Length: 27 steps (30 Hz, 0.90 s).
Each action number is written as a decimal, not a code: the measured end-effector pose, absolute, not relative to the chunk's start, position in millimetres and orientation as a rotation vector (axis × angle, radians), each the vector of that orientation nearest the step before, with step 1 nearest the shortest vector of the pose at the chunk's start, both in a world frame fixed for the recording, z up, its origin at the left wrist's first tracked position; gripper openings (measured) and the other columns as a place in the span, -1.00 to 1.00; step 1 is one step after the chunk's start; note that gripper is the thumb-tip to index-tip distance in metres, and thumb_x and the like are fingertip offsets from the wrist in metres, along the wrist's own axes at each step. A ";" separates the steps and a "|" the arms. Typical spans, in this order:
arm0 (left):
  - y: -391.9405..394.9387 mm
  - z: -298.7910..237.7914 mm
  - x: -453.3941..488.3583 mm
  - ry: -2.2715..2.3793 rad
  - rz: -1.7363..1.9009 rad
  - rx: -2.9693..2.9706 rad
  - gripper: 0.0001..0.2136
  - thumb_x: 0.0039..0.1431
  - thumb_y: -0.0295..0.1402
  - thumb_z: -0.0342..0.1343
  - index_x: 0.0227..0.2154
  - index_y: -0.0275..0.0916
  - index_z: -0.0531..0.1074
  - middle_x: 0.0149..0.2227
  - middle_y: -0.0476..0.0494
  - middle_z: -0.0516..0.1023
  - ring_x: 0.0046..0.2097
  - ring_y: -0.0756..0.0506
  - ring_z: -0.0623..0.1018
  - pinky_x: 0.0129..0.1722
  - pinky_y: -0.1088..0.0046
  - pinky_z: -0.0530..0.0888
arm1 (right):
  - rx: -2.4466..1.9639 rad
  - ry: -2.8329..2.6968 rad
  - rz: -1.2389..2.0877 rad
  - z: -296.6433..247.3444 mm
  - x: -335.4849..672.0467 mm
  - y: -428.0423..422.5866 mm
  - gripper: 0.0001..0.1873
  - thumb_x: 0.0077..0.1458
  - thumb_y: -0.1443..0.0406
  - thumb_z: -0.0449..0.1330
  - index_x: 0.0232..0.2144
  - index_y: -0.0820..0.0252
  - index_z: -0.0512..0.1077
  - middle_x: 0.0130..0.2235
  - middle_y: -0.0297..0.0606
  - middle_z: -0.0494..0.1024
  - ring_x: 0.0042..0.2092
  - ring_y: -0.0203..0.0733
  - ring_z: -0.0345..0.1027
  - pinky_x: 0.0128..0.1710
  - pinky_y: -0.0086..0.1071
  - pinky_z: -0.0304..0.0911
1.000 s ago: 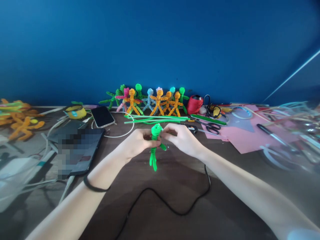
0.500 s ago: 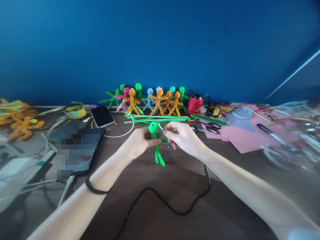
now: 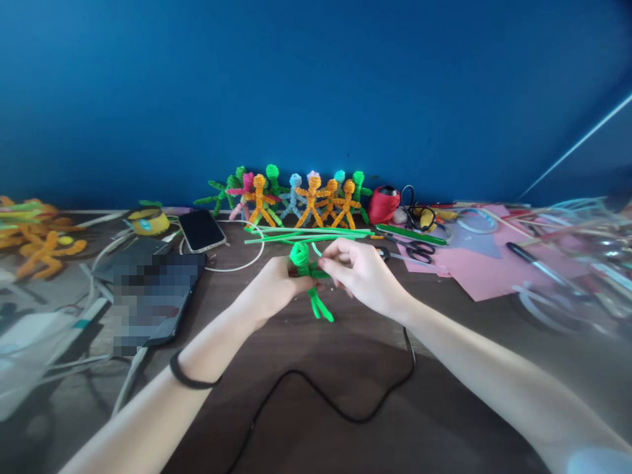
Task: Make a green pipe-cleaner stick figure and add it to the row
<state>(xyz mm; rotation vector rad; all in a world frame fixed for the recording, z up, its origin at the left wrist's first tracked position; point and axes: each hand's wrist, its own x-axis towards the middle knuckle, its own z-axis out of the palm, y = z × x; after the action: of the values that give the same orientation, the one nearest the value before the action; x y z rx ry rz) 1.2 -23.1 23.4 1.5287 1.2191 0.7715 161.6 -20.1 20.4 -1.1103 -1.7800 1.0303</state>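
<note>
My left hand (image 3: 276,284) is closed around the body of a small green pipe cleaner figure (image 3: 299,255), thumb across its front. The figure's round coiled head points up, and its two legs hang below my thumb, slanting to the right. My right hand (image 3: 356,268) is pinched at the figure's right side, by its arm. A pale green pipe cleaner end (image 3: 316,249) sticks out from the right fingertips beside the head. My fingers hide the rest of that strand and part of the figure's middle.
Finished figures (image 3: 312,197) in several colours lean against the blue wall. Loose green pipe cleaners (image 3: 316,234) lie before them. Scissors (image 3: 417,250), pink paper (image 3: 486,273) and a marker (image 3: 526,258) are at right. A phone (image 3: 202,230), a dark tablet-like device (image 3: 182,296) and cables lie left; a black cord (image 3: 340,411) crosses the front.
The figure has tilted, its legs swinging right and its head shifting slightly left. My right fingers have moved slightly down, closer to its arm. Both hands keep their hold.
</note>
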 end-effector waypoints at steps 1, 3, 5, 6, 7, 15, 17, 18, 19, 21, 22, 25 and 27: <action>-23.2 23.0 1.4 1.201 0.770 1.526 -0.88 -0.14 -0.39 0.15 -0.48 -0.28 0.51 -0.48 -0.05 0.55 -0.33 -0.13 0.50 -0.27 0.38 0.37 | -1.092 -1.794 1.025 20.5 160.7 -21.3 -0.86 0.04 0.27 0.09 -0.49 0.23 0.30 -0.53 -0.35 0.40 -0.57 -0.41 0.23 -0.56 -0.49 0.14; -23.1 22.6 1.6 1.171 0.778 1.523 -0.92 -0.14 -0.39 0.14 -0.54 -0.28 0.49 -0.53 -0.02 0.52 -0.38 -0.09 0.48 -0.33 0.42 0.36 | -1.071 -1.841 0.986 20.3 159.4 -23.9 -0.86 0.05 0.26 0.09 -0.47 0.23 0.31 -0.49 -0.33 0.43 -0.53 -0.38 0.27 -0.51 -0.46 0.17; -22.4 22.6 1.4 1.185 0.801 1.529 -0.93 -0.14 -0.40 0.15 -0.61 -0.28 0.46 -0.60 0.02 0.47 -0.46 -0.03 0.43 -0.40 0.47 0.32 | -1.067 -1.907 0.913 19.7 158.5 -26.5 -0.88 0.06 0.27 0.08 -0.44 0.22 0.33 -0.47 -0.31 0.46 -0.48 -0.35 0.31 -0.44 -0.44 0.19; -21.7 22.6 1.3 1.202 0.814 1.528 -0.93 -0.14 -0.40 0.15 -0.63 -0.28 0.44 -0.63 0.05 0.44 -0.51 0.00 0.39 -0.44 0.49 0.30 | -1.067 -1.945 0.870 19.1 158.2 -27.7 -0.88 0.07 0.28 0.06 -0.41 0.21 0.34 -0.46 -0.31 0.46 -0.47 -0.33 0.32 -0.41 -0.44 0.20; -21.0 22.7 1.1 1.215 0.830 1.517 -0.93 -0.15 -0.40 0.16 -0.63 -0.29 0.44 -0.64 0.06 0.41 -0.54 0.03 0.36 -0.48 0.51 0.28 | -1.066 -1.983 0.825 18.4 158.1 -28.7 -0.88 0.08 0.29 0.05 -0.38 0.21 0.35 -0.47 -0.32 0.47 -0.46 -0.33 0.32 -0.40 -0.43 0.20; -16.2 27.9 -5.9 1.134 0.875 1.336 -0.82 -0.22 -0.44 0.23 -0.43 -0.29 0.50 -0.47 -0.05 0.52 -0.47 0.01 0.41 -0.54 0.53 0.28 | -1.054 -2.062 0.788 12.7 159.1 -24.2 -0.80 0.10 0.33 0.00 -0.23 0.15 0.36 -0.37 -0.31 0.50 -0.36 -0.27 0.37 -0.31 -0.42 0.20; -15.5 30.2 -8.4 1.085 0.845 1.278 -0.78 -0.21 -0.44 0.24 -0.38 -0.26 0.51 -0.39 -0.08 0.55 -0.41 -0.01 0.45 -0.51 0.52 0.30 | -1.047 -2.057 0.824 12.6 159.8 -22.1 -0.80 0.10 0.34 -0.01 -0.22 0.16 0.35 -0.40 -0.33 0.49 -0.38 -0.29 0.36 -0.31 -0.43 0.19; -15.0 30.8 -9.2 1.068 0.842 1.238 -0.78 -0.19 -0.43 0.24 -0.37 -0.26 0.52 -0.37 -0.09 0.55 -0.39 -0.01 0.46 -0.51 0.52 0.30 | -1.053 -2.062 0.830 12.7 160.1 -21.5 -0.79 0.10 0.34 -0.01 -0.21 0.16 0.35 -0.44 -0.34 0.49 -0.41 -0.31 0.33 -0.34 -0.44 0.18; -14.4 30.8 -9.6 1.060 0.851 1.193 -0.80 -0.16 -0.41 0.23 -0.36 -0.26 0.52 -0.36 -0.11 0.55 -0.38 -0.02 0.47 -0.51 0.53 0.31 | -1.064 -2.071 0.828 13.1 160.3 -21.3 -0.79 0.10 0.34 -0.01 -0.20 0.16 0.34 -0.47 -0.35 0.47 -0.45 -0.33 0.30 -0.37 -0.44 0.16; -13.0 29.1 -9.4 1.061 0.893 1.106 -0.83 -0.10 -0.38 0.21 -0.38 -0.29 0.51 -0.36 -0.14 0.55 -0.38 -0.02 0.49 -0.53 0.53 0.31 | -1.086 -2.096 0.829 14.3 160.6 -21.8 -0.77 0.10 0.34 0.00 -0.17 0.14 0.33 -0.52 -0.39 0.44 -0.51 -0.35 0.23 -0.42 -0.45 0.12; -12.3 27.8 -8.9 1.065 0.913 1.074 -0.85 -0.08 -0.38 0.20 -0.40 -0.30 0.51 -0.37 -0.15 0.55 -0.38 -0.03 0.49 -0.54 0.54 0.31 | -1.092 -2.105 0.842 15.1 160.6 -22.4 -0.76 0.10 0.33 0.01 -0.16 0.13 0.32 -0.55 -0.41 0.42 -0.53 -0.36 0.20 -0.44 -0.45 0.10; -10.8 24.6 -7.1 1.078 0.934 1.014 -0.90 -0.06 -0.41 0.17 -0.44 -0.33 0.50 -0.40 -0.17 0.56 -0.39 -0.03 0.51 -0.55 0.55 0.32 | -1.080 -2.107 0.947 17.4 160.9 -23.7 -0.76 0.10 0.31 0.01 -0.14 0.11 0.29 -0.61 -0.46 0.34 -0.58 -0.38 0.13 -0.49 -0.46 0.05; -10.7 24.7 -6.4 1.093 0.938 0.985 -0.91 -0.03 -0.44 0.14 -0.44 -0.34 0.50 -0.43 -0.17 0.57 -0.39 -0.04 0.52 -0.55 0.55 0.33 | -1.046 -2.084 1.062 18.0 161.5 -23.4 -0.75 0.10 0.32 0.00 -0.12 0.11 0.24 -0.64 -0.49 0.29 -0.60 -0.39 0.08 -0.52 -0.47 0.03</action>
<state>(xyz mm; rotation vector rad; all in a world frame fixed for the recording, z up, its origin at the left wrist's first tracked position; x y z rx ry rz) -6.4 -10.7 24.7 0.9848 1.0931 0.9379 161.5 -23.4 18.0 -1.0462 -2.0840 1.0615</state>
